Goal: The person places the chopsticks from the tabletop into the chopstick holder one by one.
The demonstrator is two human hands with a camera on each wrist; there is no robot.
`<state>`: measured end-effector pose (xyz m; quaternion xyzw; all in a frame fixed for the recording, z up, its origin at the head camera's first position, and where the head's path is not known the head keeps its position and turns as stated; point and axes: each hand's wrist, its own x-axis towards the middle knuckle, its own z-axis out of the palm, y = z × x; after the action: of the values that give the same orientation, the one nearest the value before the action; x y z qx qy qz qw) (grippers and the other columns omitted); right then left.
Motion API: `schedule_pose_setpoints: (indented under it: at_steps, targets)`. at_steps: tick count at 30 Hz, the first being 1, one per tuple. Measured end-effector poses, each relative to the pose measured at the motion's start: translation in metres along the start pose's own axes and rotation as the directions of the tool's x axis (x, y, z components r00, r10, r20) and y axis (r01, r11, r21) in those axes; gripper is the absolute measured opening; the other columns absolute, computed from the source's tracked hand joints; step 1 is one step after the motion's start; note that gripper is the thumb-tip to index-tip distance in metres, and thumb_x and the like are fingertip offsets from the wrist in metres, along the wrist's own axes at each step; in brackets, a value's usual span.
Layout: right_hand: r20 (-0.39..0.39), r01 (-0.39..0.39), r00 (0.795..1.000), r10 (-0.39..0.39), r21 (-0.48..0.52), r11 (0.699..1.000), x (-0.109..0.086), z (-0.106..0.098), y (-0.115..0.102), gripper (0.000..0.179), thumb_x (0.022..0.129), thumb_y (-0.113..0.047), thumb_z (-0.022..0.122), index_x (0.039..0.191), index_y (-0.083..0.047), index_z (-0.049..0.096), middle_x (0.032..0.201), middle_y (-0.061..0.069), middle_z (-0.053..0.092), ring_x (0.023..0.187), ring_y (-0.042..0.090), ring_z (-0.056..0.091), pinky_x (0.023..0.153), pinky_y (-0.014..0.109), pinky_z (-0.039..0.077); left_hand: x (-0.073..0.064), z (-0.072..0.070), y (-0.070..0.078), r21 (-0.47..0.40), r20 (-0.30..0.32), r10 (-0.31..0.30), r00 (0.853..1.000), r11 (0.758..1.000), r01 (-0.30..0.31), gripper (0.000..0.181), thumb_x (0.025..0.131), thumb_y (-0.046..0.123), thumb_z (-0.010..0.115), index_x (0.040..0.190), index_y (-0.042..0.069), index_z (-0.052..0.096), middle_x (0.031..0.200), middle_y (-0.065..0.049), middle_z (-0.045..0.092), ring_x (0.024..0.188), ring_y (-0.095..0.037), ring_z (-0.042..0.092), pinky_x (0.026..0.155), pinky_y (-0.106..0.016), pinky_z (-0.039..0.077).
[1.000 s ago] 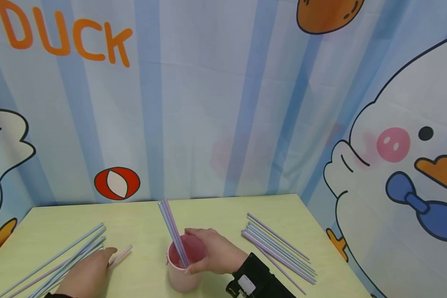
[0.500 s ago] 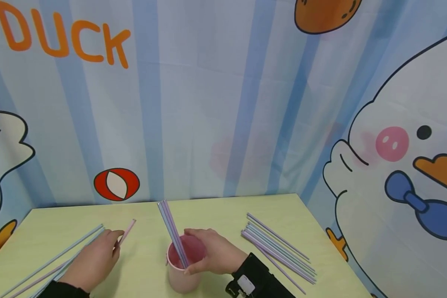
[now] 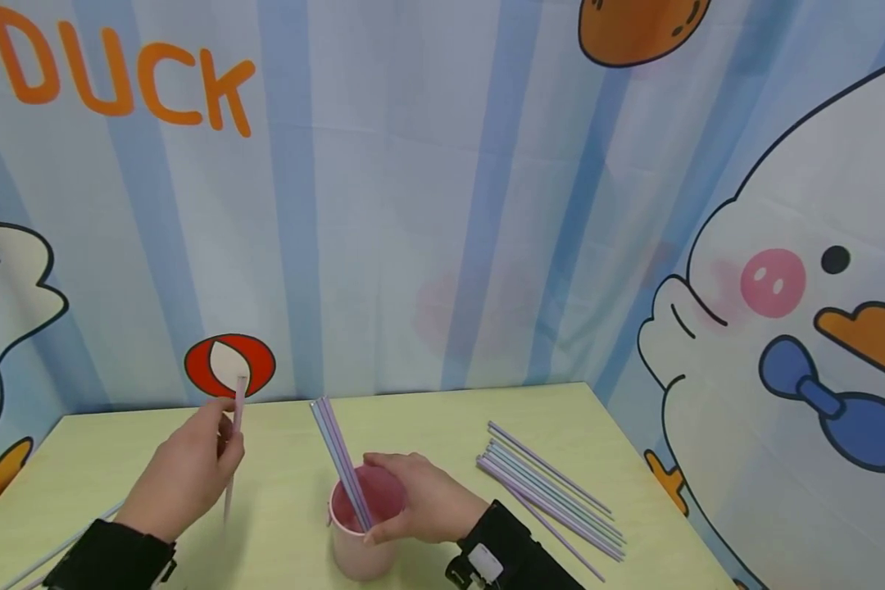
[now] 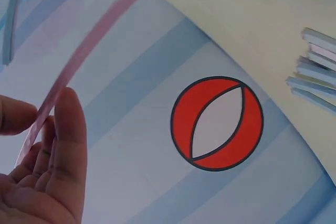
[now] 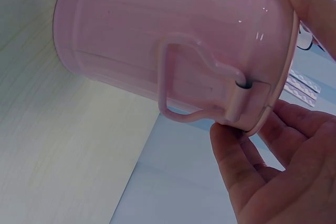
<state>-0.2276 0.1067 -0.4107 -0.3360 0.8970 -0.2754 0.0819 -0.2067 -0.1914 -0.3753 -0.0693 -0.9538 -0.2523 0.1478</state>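
My left hand (image 3: 192, 463) pinches a thin pink straw-like stick (image 3: 238, 406) between thumb and fingers. The stick stands nearly upright over the left part of the table; in the left wrist view the pink stick (image 4: 100, 27) slants up past the fingertips. At the middle, my right hand (image 3: 431, 496) grips the rim of a small pink pail (image 3: 365, 557), which stands upright on the table. A wire handle (image 5: 164, 77) hangs on its side in the right wrist view. Several purple and blue sticks (image 3: 342, 459) lean inside the pail, toward its back left.
To the right of the pail lies a loose bundle of purple and pale blue sticks (image 3: 553, 496). More sticks (image 3: 66, 545) lie at the left, partly hidden by my left forearm. Behind the yellow table (image 3: 442, 426) hangs a striped duck-print curtain (image 3: 413, 205).
My left hand has lifted the pink stick off the left pile, raised it away from me and tilted it nearly upright. The right hand and the pail stay in place.
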Motion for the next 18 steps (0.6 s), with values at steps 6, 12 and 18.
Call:
schedule_pose_setpoints:
  at_steps: [6,12,18]
  targets:
    - [0.004,0.004,1.0,-0.004,-0.01,1.0,0.0,0.0,0.001,0.091,0.072,-0.048,0.082,0.146,-0.011,0.045,0.132,-0.002,0.058,0.114,0.016,0.051,0.09,0.029,0.053,0.005,-0.014,0.011,-0.079,-0.123,0.03,0.992,0.996,-0.04,0.038,0.097,0.009,0.056,0.127,-0.009,0.039,0.097,-0.018,0.06,0.074,-0.027,0.062,0.064,-0.048,0.061]
    - [0.007,0.017,1.0,-0.017,-0.012,1.0,0.0,-0.001,0.001,0.091,0.072,-0.049,0.081,0.146,-0.01,0.045,0.133,-0.002,0.058,0.115,0.016,0.052,0.091,0.03,0.053,0.011,-0.022,0.025,-0.165,-0.243,0.055,0.968,0.981,-0.097,0.036,0.098,0.01,0.054,0.127,-0.007,0.039,0.1,-0.022,0.062,0.082,-0.034,0.064,0.069,-0.055,0.059]
    - [0.009,0.014,1.0,-0.013,-0.01,1.0,0.0,0.0,0.001,0.091,0.072,-0.048,0.082,0.146,-0.013,0.045,0.133,-0.002,0.058,0.115,0.017,0.052,0.091,0.029,0.053,0.016,-0.027,0.042,-0.245,-0.272,0.029,0.962,0.965,-0.098,0.039,0.1,0.013,0.05,0.131,-0.007,0.036,0.105,-0.02,0.059,0.083,-0.032,0.063,0.068,-0.054,0.06]
